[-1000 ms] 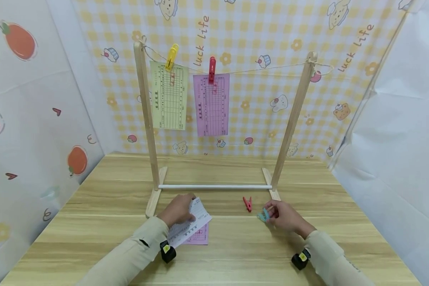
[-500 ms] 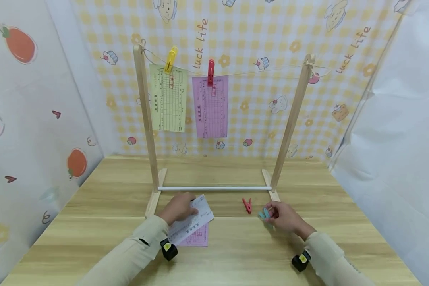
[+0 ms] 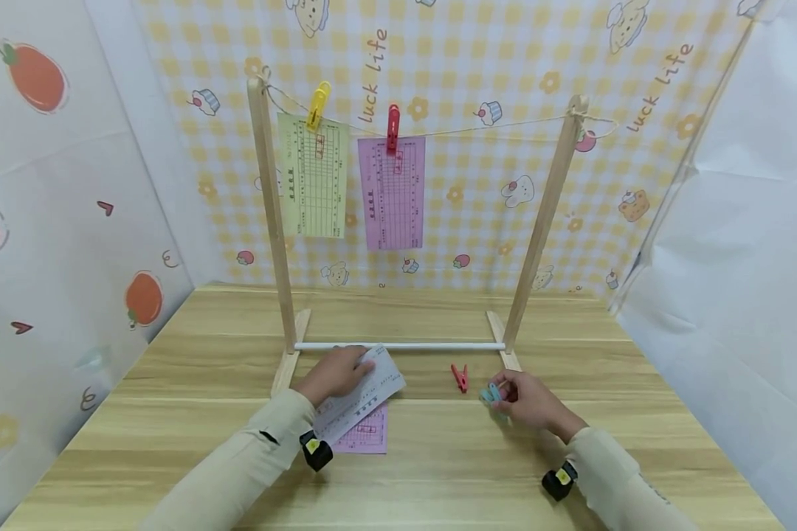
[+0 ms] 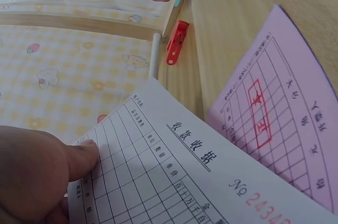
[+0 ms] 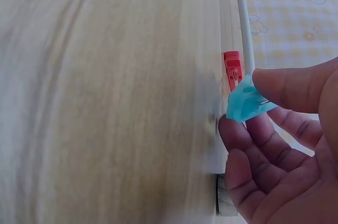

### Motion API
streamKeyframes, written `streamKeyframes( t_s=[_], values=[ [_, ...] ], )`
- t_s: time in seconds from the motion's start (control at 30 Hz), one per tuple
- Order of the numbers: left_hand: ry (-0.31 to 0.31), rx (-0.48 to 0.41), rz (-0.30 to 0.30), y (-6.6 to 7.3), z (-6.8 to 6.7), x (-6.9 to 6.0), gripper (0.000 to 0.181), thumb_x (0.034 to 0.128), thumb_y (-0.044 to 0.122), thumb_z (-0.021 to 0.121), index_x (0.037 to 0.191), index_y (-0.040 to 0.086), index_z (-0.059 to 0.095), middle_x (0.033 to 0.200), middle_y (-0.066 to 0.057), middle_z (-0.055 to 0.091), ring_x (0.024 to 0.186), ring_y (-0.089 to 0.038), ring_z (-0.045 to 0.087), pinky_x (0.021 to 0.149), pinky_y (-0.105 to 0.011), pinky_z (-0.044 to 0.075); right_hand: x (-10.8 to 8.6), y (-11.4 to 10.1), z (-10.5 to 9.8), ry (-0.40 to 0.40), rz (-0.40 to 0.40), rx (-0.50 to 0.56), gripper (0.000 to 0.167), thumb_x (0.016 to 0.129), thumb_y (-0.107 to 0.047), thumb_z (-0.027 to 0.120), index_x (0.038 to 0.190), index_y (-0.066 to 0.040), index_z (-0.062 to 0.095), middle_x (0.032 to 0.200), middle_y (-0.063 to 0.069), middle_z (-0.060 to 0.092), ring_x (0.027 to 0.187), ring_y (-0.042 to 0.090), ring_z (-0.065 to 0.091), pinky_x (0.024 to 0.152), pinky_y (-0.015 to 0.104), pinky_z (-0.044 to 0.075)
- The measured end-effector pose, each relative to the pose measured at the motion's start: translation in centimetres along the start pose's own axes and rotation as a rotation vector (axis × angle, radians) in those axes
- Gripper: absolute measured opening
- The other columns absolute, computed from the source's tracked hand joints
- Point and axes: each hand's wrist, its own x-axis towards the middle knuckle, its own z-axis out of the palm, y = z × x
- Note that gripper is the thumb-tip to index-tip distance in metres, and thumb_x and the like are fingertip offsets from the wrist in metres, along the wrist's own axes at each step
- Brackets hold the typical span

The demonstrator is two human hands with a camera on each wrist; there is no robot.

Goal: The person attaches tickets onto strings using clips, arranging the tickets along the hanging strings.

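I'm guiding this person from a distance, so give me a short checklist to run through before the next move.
1. White slip gripped by the left hand: ok, its thumb lies over the paper.
2. Blue clip held in the right hand: ok.
3. White slip apart from the lower pink slip: cannot tell; they overlap in the head view.
4. String free to the right of the hanging pink slip: ok.
5. Hung slips clipped: ok, a yellow clip on the green slip, a red clip on the pink.
6. Blue clip up at the string: not ok, it is low, near the tabletop.
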Motion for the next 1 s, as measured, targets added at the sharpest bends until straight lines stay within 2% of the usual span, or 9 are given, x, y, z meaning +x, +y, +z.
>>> streamKeyframes(
  t_s=[0.13, 0.3, 0.5, 0.7, 1.0],
  values=[
    [-0.004, 0.0, 0.016, 0.2, -0.3, 0.3, 0.016, 0.101, 0.021, 0.053, 0.094, 0.008, 0.059, 0.072, -0.001, 0.05, 0.064, -0.016, 0.049, 0.06, -0.03, 0.041, 0.0, -0.1, -0.1, 0.011, -0.003, -0.008, 0.024, 0.085, 0.0, 0.071, 0.105, 0.003, 0.059, 0.083, 0.004, 0.056, 0.074, 0.017, 0.054, 0.062, 0.024, 0.047],
    [-0.016, -0.001, 0.026, 0.4, -0.5, 0.7, 0.018, 0.1017, 0.019, 0.051, 0.086, 0.011, 0.052, 0.069, -0.003, 0.047, 0.061, -0.016, 0.047, 0.057, -0.029, 0.039, 0.1, -0.2, -0.1, 0.015, -0.017, 0.002, 0.023, 0.084, 0.001, 0.071, 0.103, 0.003, 0.059, 0.083, 0.005, 0.056, 0.076, 0.018, 0.055, 0.065, 0.024, 0.049],
    [-0.012, -0.017, 0.028, 0.8, -0.5, 1.0, 0.018, 0.1021, 0.016, 0.049, 0.086, 0.01, 0.053, 0.071, -0.004, 0.049, 0.064, -0.017, 0.049, 0.058, -0.029, 0.042, 0.0, -0.5, -0.1, 0.015, -0.03, 0.026, 0.025, 0.083, 0.001, 0.072, 0.104, 0.005, 0.059, 0.084, 0.006, 0.057, 0.076, 0.017, 0.056, 0.064, 0.024, 0.049],
    [0.015, -0.015, 0.035, 1.3, -1.0, 1.2, 0.015, 0.1017, 0.018, 0.05, 0.093, 0.007, 0.057, 0.073, -0.003, 0.052, 0.065, -0.017, 0.051, 0.059, -0.029, 0.045, 0.2, -0.7, -0.1, 0.022, -0.038, 0.004, 0.025, 0.082, 0.001, 0.073, 0.103, 0.004, 0.059, 0.083, 0.005, 0.057, 0.076, 0.017, 0.055, 0.064, 0.024, 0.049],
    [0.027, -0.048, 0.038, 2.2, -1.6, 1.5, 0.018, 0.1024, 0.021, 0.049, 0.094, 0.007, 0.057, 0.073, -0.002, 0.054, 0.063, -0.016, 0.054, 0.056, -0.028, 0.046, 0.3, -0.8, -0.2, 0.033, -0.017, -0.024, 0.024, 0.082, 0.003, 0.072, 0.102, 0.002, 0.06, 0.083, 0.004, 0.056, 0.076, 0.017, 0.054, 0.063, 0.024, 0.048]
  ],
)
